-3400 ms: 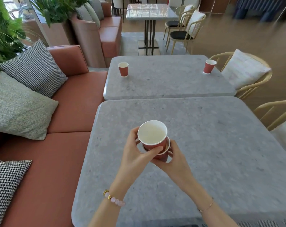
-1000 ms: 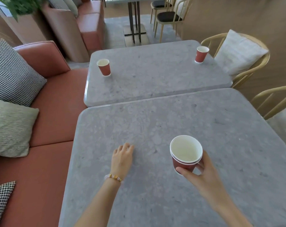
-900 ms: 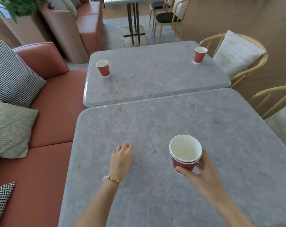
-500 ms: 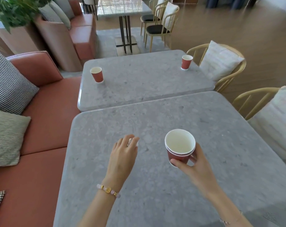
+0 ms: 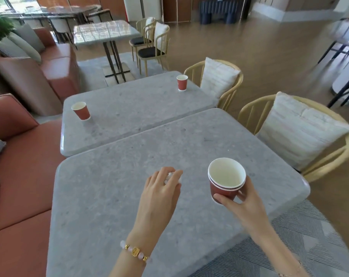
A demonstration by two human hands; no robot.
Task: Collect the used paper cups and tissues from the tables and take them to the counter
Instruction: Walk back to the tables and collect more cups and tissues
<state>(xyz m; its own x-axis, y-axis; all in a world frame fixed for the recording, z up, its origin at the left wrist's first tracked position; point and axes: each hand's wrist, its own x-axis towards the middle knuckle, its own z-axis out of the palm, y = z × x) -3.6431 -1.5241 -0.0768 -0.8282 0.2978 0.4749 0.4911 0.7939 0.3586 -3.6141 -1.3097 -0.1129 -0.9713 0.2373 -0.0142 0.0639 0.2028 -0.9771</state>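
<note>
My right hand (image 5: pixel 237 204) grips two stacked red paper cups (image 5: pixel 225 180) from below, just above the near grey table (image 5: pixel 109 196). My left hand (image 5: pixel 159 194) hovers over the same table, its fingertips pinching a small crumpled white tissue (image 5: pixel 172 176), mostly hidden by the fingers. On the far grey table (image 5: pixel 129 108) stand two more red cups, one (image 5: pixel 81 110) at its left side and one (image 5: pixel 182 82) near its right edge.
A terracotta bench sofa (image 5: pixel 19 166) with cushions runs along the left. Two wooden chairs with white cushions (image 5: pixel 297 132) (image 5: pixel 217 80) stand on the right. Another table (image 5: pixel 103 33) and chairs lie farther back; a patterned rug (image 5: pixel 289 246) lies below right.
My left hand lifted off the table with a tissue pinched in its fingers. The right hand keeps the stacked cups. My view swung right and upward.
</note>
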